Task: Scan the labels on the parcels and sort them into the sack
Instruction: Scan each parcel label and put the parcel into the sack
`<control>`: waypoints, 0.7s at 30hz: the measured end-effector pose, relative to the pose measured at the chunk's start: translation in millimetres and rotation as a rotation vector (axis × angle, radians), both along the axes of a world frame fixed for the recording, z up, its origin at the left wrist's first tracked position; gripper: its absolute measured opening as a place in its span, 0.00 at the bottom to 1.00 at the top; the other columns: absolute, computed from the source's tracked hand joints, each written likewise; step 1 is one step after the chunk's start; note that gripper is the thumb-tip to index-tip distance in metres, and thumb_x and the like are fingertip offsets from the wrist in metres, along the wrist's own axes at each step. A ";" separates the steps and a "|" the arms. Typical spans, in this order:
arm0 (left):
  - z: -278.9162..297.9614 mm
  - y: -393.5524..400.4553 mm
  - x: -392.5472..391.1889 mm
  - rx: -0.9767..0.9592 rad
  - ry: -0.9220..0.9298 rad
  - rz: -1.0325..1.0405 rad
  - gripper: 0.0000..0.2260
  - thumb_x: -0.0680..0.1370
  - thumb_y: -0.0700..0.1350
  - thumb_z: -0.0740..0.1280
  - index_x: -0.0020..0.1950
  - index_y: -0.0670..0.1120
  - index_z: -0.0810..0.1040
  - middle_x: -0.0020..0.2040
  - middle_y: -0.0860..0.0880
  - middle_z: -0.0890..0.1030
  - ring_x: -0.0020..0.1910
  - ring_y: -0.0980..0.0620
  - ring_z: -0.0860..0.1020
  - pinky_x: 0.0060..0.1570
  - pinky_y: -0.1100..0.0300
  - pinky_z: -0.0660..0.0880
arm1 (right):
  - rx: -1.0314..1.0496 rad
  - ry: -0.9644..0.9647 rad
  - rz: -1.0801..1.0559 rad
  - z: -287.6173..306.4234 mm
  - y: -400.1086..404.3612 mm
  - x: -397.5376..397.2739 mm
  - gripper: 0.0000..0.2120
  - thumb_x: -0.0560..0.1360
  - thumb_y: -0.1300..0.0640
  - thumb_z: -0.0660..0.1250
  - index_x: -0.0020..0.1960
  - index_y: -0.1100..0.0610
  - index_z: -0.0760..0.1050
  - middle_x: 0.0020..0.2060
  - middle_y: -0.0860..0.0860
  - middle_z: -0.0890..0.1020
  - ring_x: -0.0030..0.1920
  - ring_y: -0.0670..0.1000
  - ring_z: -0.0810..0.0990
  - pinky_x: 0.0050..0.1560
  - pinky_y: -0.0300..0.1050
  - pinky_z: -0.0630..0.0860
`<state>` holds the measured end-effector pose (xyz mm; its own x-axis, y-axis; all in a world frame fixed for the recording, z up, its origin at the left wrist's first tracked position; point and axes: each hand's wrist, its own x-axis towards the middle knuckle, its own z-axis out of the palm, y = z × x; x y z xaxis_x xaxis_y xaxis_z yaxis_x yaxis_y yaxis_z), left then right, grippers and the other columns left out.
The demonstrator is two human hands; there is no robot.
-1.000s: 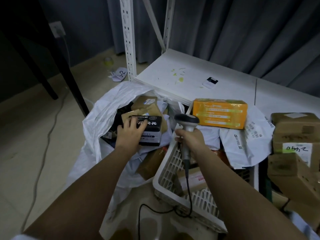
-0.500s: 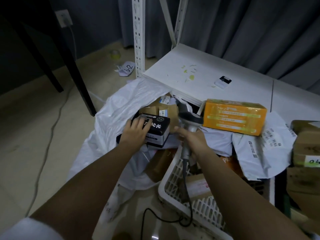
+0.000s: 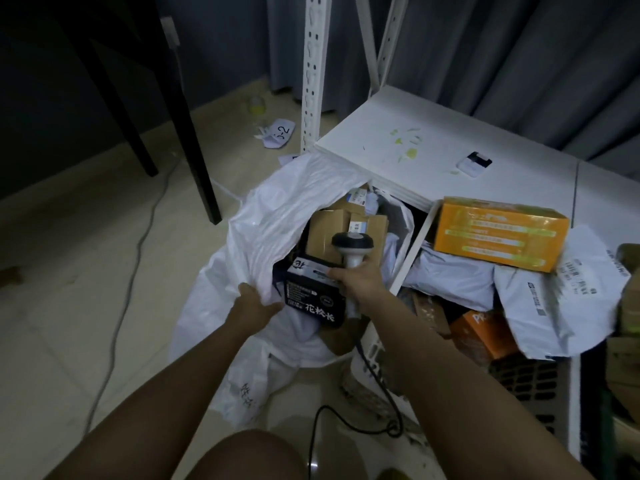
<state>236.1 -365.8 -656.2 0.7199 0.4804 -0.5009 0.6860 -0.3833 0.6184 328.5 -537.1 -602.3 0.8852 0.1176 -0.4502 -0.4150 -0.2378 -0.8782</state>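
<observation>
Fingers of the left hand (image 3: 254, 304) pinch the sack (image 3: 263, 233) rim; the right hand (image 3: 360, 284) grips the scanner (image 3: 351, 245). The black box (image 3: 313, 296) lies inside the sack. Better pull the rim wider.

The black box (image 3: 313, 299) in the sack carries white characters reading "花校长" on its near face. A white paper scrap (image 3: 279, 133) on the floor is handwritten "3-2". The orange box (image 3: 498, 233) and the mailer bags (image 3: 561, 292) bear print too blurred to read.
</observation>
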 end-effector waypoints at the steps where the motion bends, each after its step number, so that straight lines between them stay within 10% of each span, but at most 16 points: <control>1: -5.5 -1.0 -3.2 0.029 -0.034 -0.013 0.24 0.78 0.47 0.68 0.66 0.36 0.64 0.64 0.36 0.72 0.61 0.39 0.73 0.53 0.54 0.70 | 0.018 0.006 0.001 -1.0 -2.9 1.9 0.12 0.70 0.68 0.75 0.40 0.57 0.73 0.38 0.55 0.80 0.37 0.51 0.79 0.42 0.48 0.79; 10: 48.1 -5.6 2.7 -0.022 -0.385 0.069 0.08 0.81 0.43 0.62 0.44 0.41 0.70 0.40 0.44 0.75 0.44 0.44 0.76 0.44 0.53 0.74 | -0.015 0.024 -0.007 13.1 -33.5 -3.2 0.09 0.71 0.65 0.74 0.45 0.60 0.74 0.36 0.58 0.78 0.36 0.54 0.78 0.37 0.48 0.79; 14: 92.1 4.3 -4.5 -0.103 -0.542 0.263 0.09 0.79 0.43 0.63 0.46 0.36 0.73 0.44 0.36 0.77 0.48 0.38 0.78 0.51 0.40 0.77 | -0.023 -0.015 0.000 26.0 -46.5 -21.8 0.06 0.72 0.66 0.73 0.45 0.60 0.76 0.36 0.56 0.80 0.35 0.53 0.78 0.29 0.42 0.77; 21: 152.3 27.1 -24.6 -0.081 -0.712 0.500 0.08 0.78 0.42 0.62 0.40 0.41 0.71 0.34 0.47 0.73 0.37 0.46 0.74 0.35 0.58 0.71 | -0.081 0.004 -0.027 37.5 -60.8 -35.0 0.09 0.74 0.62 0.73 0.42 0.59 0.73 0.40 0.59 0.77 0.40 0.58 0.78 0.45 0.54 0.80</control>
<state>211.4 -338.8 -503.9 0.5893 0.8058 -0.0581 0.2017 -0.0770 0.9764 293.5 -597.8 -564.7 0.8856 0.0571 -0.4610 -0.4258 -0.2972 -0.8546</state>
